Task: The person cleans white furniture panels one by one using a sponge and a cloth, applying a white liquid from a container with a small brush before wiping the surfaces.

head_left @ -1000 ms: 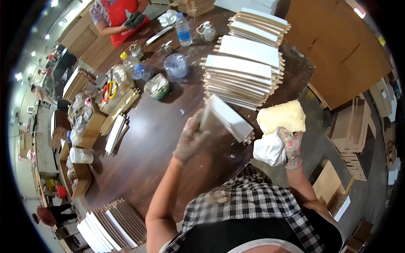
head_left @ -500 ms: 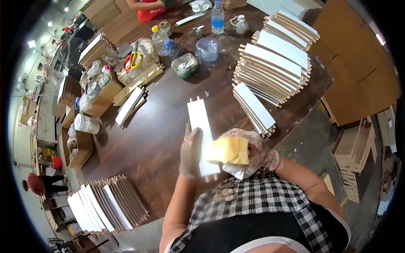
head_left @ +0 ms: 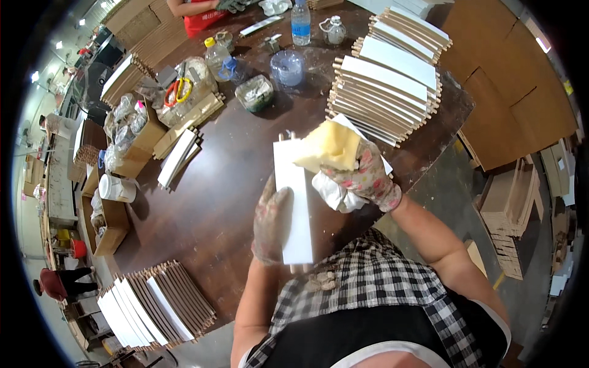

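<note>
In front of me a white wooden slat [head_left: 293, 205] with dowel pegs at both ends is held upright over the table. Gripping its left edge is my gloved left hand [head_left: 270, 221], thumb on the white face. My right hand [head_left: 368, 178], in a floral glove, is closed around a yellow sponge [head_left: 331, 146] and a crumpled white cloth [head_left: 338, 193]. The sponge touches the slat's upper right part. Behind the right hand, a short stack of white slats [head_left: 351, 124] is mostly hidden.
Large stacks of pegged slats stand at the right [head_left: 386, 92] and the near left [head_left: 156, 300]. Bottles [head_left: 300, 24], a tub of grey-green stuff [head_left: 254, 92] and scissors [head_left: 178, 91] occupy the table's far side. A person in a red apron [head_left: 205, 18] stands opposite.
My right hand has moved the sponge up along the slat, from its lower half to near its top. The left hand keeps its hold; the whole view has shifted slightly.
</note>
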The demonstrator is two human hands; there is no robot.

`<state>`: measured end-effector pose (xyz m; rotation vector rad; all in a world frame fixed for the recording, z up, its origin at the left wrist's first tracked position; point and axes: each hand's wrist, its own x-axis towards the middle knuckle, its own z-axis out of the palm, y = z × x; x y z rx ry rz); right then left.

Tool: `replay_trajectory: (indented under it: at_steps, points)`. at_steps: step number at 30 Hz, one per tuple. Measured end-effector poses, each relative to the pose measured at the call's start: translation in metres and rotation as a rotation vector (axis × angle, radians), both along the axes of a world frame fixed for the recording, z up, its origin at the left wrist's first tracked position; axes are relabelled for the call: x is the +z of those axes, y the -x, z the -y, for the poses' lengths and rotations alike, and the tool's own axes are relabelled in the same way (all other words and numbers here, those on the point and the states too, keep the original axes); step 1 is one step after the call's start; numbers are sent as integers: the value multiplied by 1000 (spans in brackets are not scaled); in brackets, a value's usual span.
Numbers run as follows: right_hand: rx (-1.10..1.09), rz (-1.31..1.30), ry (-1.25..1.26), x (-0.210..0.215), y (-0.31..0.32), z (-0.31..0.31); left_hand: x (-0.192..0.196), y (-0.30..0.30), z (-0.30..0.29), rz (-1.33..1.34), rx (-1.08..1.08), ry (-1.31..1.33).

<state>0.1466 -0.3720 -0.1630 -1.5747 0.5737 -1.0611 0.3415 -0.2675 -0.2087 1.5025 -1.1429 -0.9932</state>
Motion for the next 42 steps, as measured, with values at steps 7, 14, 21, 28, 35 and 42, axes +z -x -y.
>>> replay_trajectory:
  at_steps: [7, 14, 21, 28, 35, 42]
  points:
    - [497, 236, 225, -86, 35, -38, 5, 0, 35, -465, 165, 87]
    - [53, -125, 777, -37, 21, -42, 14, 9, 43, -525, 214, 36]
    - [364, 182, -209, -33, 43, -60, 8, 9, 47, -842, 227, 123]
    - [-45, -156, 722, -12, 29, -50, 26, 18, 40, -946, 285, 121]
    - [58, -171, 332, -2, 34, -56, 38, 19, 39, -990, 240, 124]
    - [80, -86, 126, -13, 46, -61, 37, 18, 39, -929, 366, 106]
